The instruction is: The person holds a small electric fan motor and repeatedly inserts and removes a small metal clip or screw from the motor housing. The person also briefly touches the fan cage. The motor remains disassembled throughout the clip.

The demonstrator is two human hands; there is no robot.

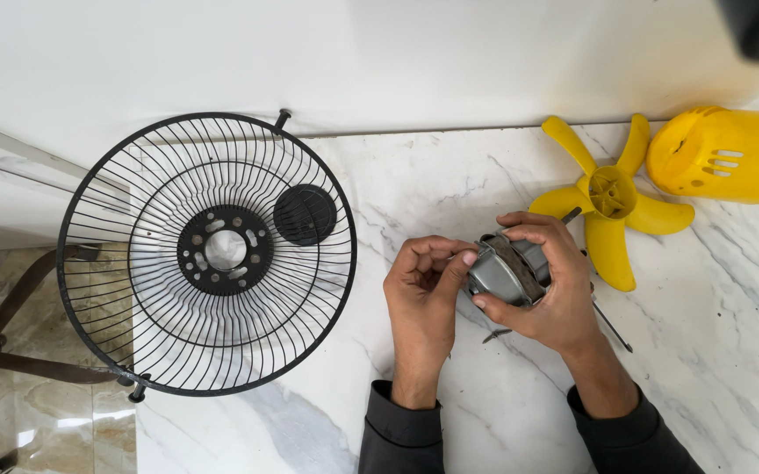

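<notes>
Right of centre in the frame, both hands are on a small grey metal fan motor with a brownish band around it (509, 270). The right hand (555, 290) has it cupped, fingers curled over the top and thumb underneath, so it's up off the white marble-look tabletop (449, 184). The left hand (423, 294) is pinched in against the motor's left rim, thumb and fingertips bunched together; can't tell if they've got hold of anything small.

Upper right sits a yellow plastic five-blade fan propeller (612, 204), with a yellow plastic motor cover (726, 156) just beside it. A thin dark screwdriver (612, 326) pokes out from under the right wrist. Over on the left, a black round wire fan guard (206, 253) hangs partly over the table edge, a black round plastic cap (305, 214) lying on it.
</notes>
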